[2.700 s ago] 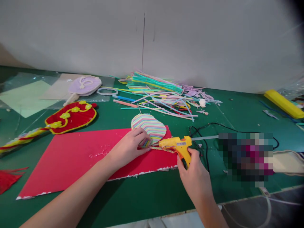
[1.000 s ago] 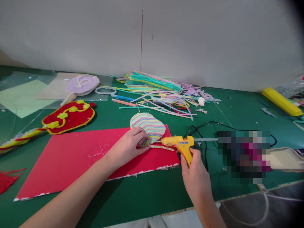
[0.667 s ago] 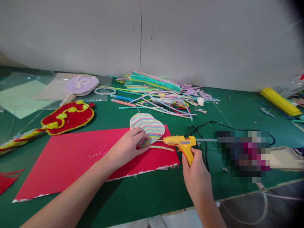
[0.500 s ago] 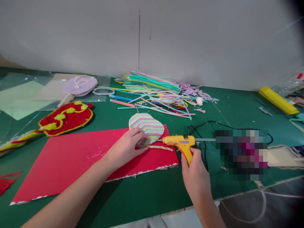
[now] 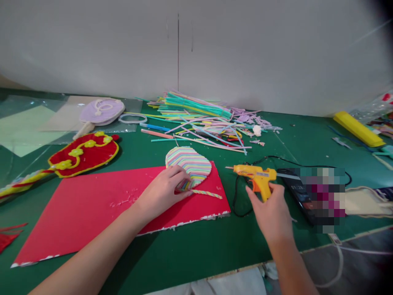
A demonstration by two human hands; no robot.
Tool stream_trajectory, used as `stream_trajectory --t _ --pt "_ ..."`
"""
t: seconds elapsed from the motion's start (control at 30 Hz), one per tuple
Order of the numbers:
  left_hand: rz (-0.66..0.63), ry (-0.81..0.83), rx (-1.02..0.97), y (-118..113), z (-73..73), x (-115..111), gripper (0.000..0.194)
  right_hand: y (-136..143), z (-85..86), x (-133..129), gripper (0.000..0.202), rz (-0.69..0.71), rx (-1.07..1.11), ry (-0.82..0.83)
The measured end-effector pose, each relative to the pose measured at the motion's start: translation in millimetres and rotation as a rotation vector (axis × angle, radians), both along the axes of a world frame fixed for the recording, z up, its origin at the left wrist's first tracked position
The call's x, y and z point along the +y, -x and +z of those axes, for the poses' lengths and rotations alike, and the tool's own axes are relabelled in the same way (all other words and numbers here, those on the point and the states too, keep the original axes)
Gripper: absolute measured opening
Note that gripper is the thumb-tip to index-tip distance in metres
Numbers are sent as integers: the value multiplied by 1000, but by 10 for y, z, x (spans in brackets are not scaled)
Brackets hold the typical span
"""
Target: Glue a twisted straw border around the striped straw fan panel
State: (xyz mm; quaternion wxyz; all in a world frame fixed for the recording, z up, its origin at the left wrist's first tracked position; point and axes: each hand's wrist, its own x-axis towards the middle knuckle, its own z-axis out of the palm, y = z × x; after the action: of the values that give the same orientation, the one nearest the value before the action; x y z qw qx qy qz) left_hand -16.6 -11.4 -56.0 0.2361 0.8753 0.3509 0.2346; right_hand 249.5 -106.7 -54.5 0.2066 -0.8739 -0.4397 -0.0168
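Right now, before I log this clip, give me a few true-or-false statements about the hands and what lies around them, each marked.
1. The right hand grips a yellow hot glue gun. True.
2. The pastel-striped panel overlaps the far edge of the red board. True.
3. The yellow hot glue gun is touching the pastel-striped panel. False: a gap separates them.
4. The left hand has its fingers at the pastel-striped panel's near edge. True.
5. The red board's near edge is clean and unbroken. False: it shows rough white patches.
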Motion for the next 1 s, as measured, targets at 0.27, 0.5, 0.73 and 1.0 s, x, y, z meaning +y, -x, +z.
stream_trajectory --t 0.27,0.5,0.73,1.0 --pt "51 -11 17 -33 4 -34 14 -690 -69 459 54 102 -119 118" --pt "59 28 7 -44 22 -46 10 -309 267 482 38 591 -264 -168" --pt "73 34 -9 -53 19 -39 8 247 233 706 14 1311 193 40" --pt "77 54 -5 -49 -16 -43 7 50 75 938 16 1391 181 -38"
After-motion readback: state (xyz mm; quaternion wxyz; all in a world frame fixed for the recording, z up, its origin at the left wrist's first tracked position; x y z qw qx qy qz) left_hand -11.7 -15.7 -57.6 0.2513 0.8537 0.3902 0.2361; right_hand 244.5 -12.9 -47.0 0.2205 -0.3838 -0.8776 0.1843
